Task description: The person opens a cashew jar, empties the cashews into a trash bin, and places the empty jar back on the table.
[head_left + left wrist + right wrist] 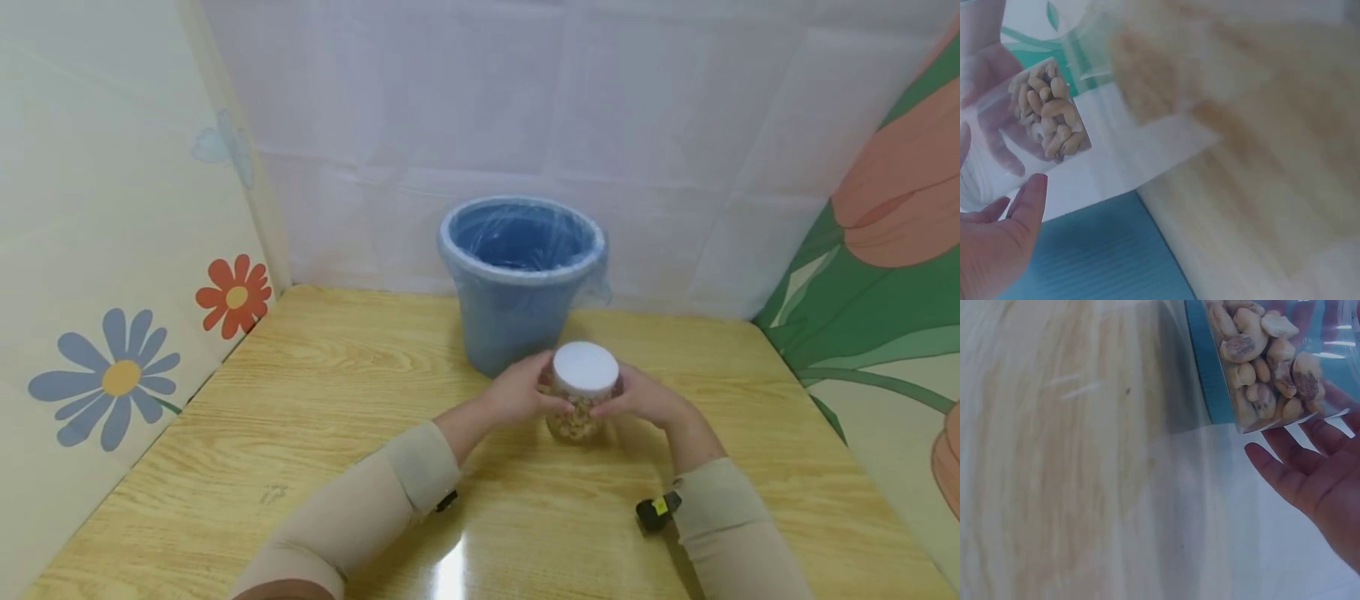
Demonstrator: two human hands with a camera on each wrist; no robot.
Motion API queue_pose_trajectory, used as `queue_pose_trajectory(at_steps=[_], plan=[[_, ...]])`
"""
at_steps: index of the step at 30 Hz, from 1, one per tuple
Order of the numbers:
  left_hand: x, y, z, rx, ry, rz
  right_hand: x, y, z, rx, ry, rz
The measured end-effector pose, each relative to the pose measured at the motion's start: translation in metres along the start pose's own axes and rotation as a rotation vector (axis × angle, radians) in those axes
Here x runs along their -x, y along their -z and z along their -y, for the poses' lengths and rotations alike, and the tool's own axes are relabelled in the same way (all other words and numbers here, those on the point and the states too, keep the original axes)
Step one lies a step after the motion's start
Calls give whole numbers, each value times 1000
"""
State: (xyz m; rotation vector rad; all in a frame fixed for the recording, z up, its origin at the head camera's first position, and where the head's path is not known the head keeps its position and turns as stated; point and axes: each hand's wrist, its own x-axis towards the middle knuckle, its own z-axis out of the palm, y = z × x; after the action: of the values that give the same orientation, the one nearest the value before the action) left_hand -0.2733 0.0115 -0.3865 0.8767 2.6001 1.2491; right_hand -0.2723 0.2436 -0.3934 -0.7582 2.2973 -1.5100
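A clear jar [576, 419] with a white lid [586, 367] stands upright between my two hands. Cashew-like nuts [1050, 112] fill its lower part and show closely through the wall in the right wrist view [1266, 369]. My left hand [531, 392] holds the jar from the left, thumb across its front. From the other side my right hand [647, 398] grips it, thumb also at the front. The far fingers are hidden behind the jar in the head view. Whether its base touches the table, I cannot tell.
Just behind the jar stands a blue bin [513, 321] lined with a clear plastic bag. The wood-grain table [360, 367] ends at a white sheet [420, 108] at the back. Flower-printed panels [120, 250] rise along both sides.
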Motion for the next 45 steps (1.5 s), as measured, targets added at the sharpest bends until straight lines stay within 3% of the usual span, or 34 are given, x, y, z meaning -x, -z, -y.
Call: queue_pose_trajectory(at_steps=[4, 13, 26, 33, 45], plan=[[-1, 9, -2, -10, -48, -12, -2, 0, 6, -31, 41, -2], [1, 25, -10, -27, -85, -33, -5, -3, 20, -67, 67, -43], [6, 35, -16, 45, -50, -34, -7, -7, 35, -91, 124, -81], [10, 40, -21, 67, -66, -52, -10, -12, 45, -110, 177, -89], [13, 45, -17, 86, -91, -78, -17, -18, 56, -54, 180, -68]])
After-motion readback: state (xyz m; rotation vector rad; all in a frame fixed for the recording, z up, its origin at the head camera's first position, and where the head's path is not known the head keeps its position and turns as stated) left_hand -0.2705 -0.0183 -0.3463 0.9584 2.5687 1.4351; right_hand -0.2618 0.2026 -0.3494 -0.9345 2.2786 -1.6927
